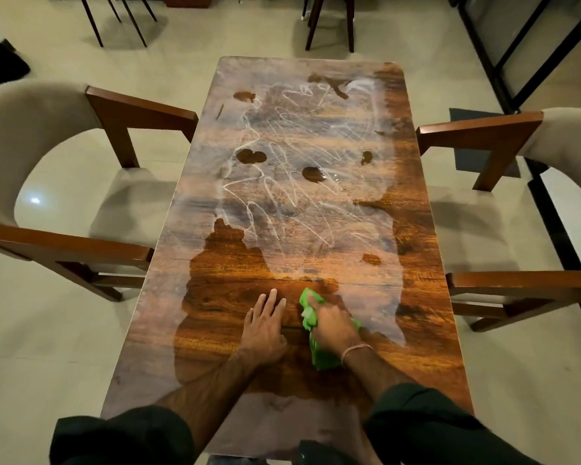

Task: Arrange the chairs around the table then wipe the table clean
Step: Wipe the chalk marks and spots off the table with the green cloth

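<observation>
The long wooden table [416, 229] stretches away from me, its middle covered in whitish dusty smears and scribbled streaks, with a dark glossy patch near me. My right hand [332, 325] grips a bunched green cloth [321, 355] against the tabletop near the front. My left hand [265, 322] lies flat on the wood just left of it, fingers straight. A beige armchair [47, 135] with wooden arms stands at the left side and another beige armchair [534, 156] at the right side, both facing the table.
Several dark wet spots [250, 156] dot the dusty area. A wooden chair [329, 21] stands beyond the far end, and thin black chair legs [114, 18] show at the back left. A black-framed partition [517, 45] runs along the right.
</observation>
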